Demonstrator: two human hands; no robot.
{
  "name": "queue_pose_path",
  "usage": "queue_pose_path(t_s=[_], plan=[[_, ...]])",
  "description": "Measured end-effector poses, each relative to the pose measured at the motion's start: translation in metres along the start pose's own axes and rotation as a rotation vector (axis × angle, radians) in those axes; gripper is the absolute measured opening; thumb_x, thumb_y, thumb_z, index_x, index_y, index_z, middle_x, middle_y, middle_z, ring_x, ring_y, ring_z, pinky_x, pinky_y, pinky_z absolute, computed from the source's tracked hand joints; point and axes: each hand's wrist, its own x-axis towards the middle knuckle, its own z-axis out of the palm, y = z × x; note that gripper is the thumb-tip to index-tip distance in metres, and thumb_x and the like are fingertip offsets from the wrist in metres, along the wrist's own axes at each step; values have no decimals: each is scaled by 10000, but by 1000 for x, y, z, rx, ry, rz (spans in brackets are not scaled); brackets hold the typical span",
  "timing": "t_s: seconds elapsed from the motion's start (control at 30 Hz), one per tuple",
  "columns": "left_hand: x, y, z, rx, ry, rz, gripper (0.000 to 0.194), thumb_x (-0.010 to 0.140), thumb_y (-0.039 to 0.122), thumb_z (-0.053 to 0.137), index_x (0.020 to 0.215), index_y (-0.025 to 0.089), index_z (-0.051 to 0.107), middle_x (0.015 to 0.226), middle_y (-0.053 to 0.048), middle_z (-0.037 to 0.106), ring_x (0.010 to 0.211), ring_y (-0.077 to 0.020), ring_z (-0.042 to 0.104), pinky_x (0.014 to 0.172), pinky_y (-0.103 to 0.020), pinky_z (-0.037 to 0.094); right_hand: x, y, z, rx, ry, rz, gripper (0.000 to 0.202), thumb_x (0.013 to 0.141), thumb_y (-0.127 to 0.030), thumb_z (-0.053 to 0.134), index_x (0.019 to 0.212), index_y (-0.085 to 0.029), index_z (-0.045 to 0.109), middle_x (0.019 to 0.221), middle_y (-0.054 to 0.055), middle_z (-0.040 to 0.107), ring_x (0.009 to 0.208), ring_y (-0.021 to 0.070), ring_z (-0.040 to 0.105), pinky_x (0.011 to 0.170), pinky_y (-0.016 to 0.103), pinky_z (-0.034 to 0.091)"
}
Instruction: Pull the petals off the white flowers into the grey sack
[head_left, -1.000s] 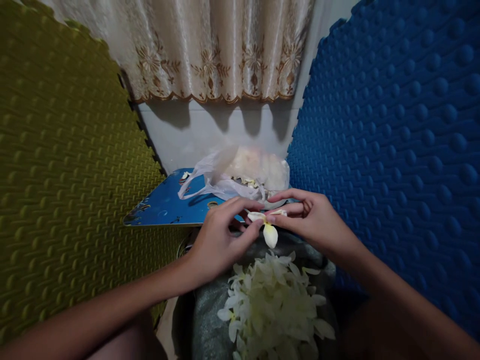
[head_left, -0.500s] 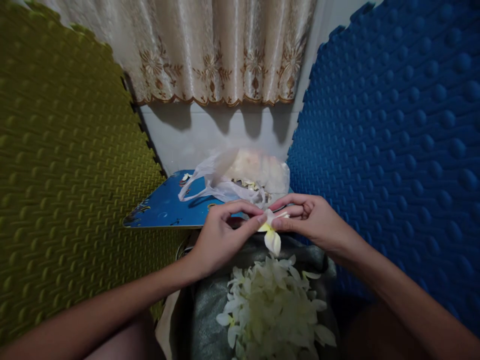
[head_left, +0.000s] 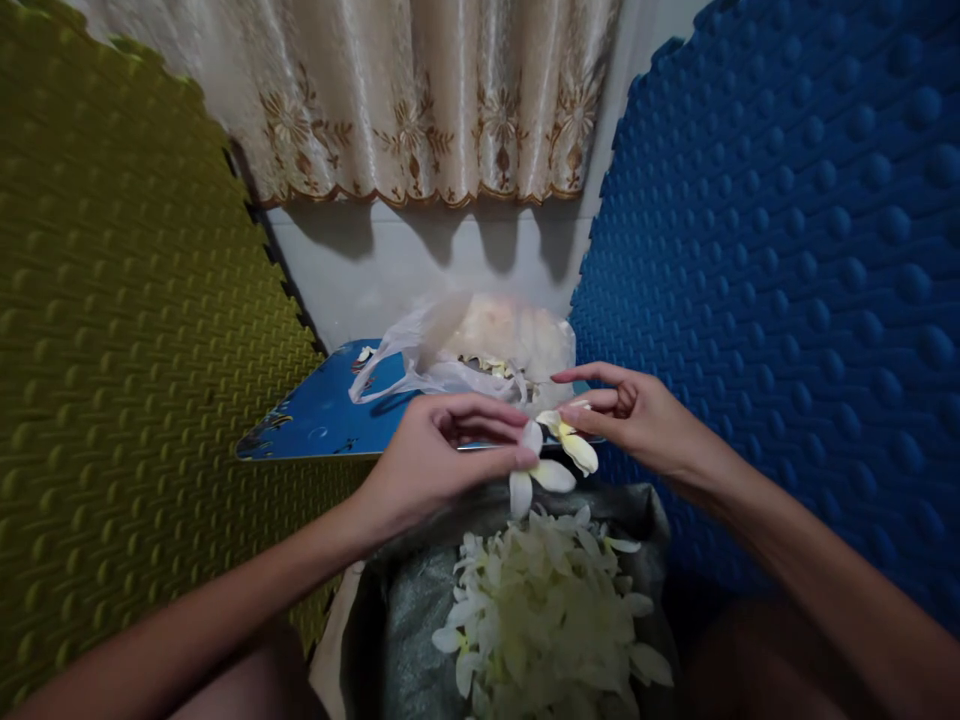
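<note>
Between thumb and fingers, my left hand pinches a white flower whose petals spread to the right and downward. My right hand grips a smaller white and yellow flower by thumb and middle fingers, its index finger stretched out to the left. The two flowers are close together, just above the rim of a dark green sack. A large heap of white flowers lies on the sack below both hands.
A blue patterned board holds a translucent plastic bag with pale contents and a small white petal. A yellow-green foam mat rises on the left, a blue one on the right. An embroidered curtain hangs behind.
My hands have moved apart. Before, they met at one cluster of petals; now each holds a separate flower. The right index finger has lifted away.
</note>
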Motion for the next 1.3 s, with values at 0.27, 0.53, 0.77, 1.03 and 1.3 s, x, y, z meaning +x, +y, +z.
queue_pose_path(t_s=[0.27, 0.53, 0.77, 1.03, 1.3], plan=[[-8, 13, 14, 471, 181, 409, 83, 742, 249, 685, 774, 172, 691, 670, 0, 607, 635, -112, 530, 585, -223, 421, -4, 1, 8, 11, -3, -9, 301, 573, -214, 783, 835, -156, 645, 507, -46, 614, 466, 83, 529, 453, 171, 375], [7, 5, 13, 162, 224, 321, 172, 779, 184, 632, 948, 169, 606, 768, -8, 640, 715, -119, 604, 654, -214, 482, -6, -2, 9, 6, -28, -4, 214, 590, -282, 771, 661, -154, 614, 463, -60, 526, 376, 37, 387, 344, 146, 247], [13, 3, 1, 258, -96, 44, 176, 734, 268, 682, 856, 148, 725, 741, -48, 712, 645, -139, 608, 594, -222, 468, -9, -2, 10, -143, -33, -18, 236, 546, -285, 799, 588, -151, 608, 418, -62, 488, 377, 56, 414, 338, 156, 279], [17, -7, 6, 198, -158, -57, 160, 732, 264, 652, 793, 117, 673, 622, -16, 620, 559, -108, 518, 515, -203, 380, -9, 0, 15, 23, -98, 39, 257, 495, -202, 824, 586, -151, 590, 468, -30, 608, 430, 89, 546, 417, 177, 439], [26, -4, -10, 305, 262, 200, 63, 785, 184, 554, 732, 151, 543, 670, 15, 543, 591, -94, 498, 509, -172, 368, 3, 2, -16, -29, -95, 95, 103, 737, -153, 637, 810, -148, 710, 668, 6, 713, 619, 105, 655, 628, 198, 536]])
